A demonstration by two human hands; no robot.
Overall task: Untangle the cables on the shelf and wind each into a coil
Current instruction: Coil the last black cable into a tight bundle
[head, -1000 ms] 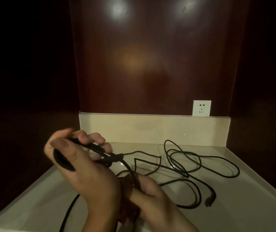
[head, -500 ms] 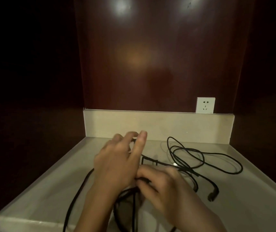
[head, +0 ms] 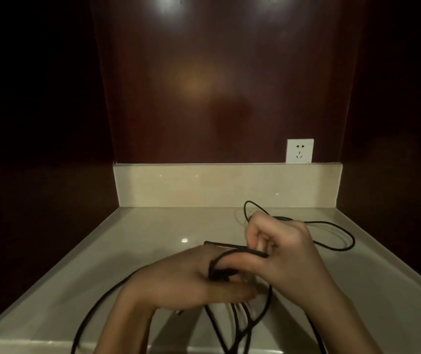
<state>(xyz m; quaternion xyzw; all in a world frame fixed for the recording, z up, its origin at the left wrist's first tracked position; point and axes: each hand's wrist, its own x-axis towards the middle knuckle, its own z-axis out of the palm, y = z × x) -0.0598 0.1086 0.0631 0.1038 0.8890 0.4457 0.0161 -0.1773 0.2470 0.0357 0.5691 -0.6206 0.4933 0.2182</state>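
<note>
so, mid-wind: left hand (head: 178, 279) grips the gathered loops of the black cable (head: 240, 254) above the shelf (head: 140, 241), right hand (head: 283, 251) pinching the next turn; slack behind probably needs drawing in.

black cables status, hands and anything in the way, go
Left hand grips bunched loops of thin black cable. Right hand pinches a strand. Loose loops lie behind on beige stone shelf. Nothing blocking.

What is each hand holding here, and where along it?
Both hold the black cable: the left hand grips gathered loops, the right hand pinches a strand just above them.
</note>
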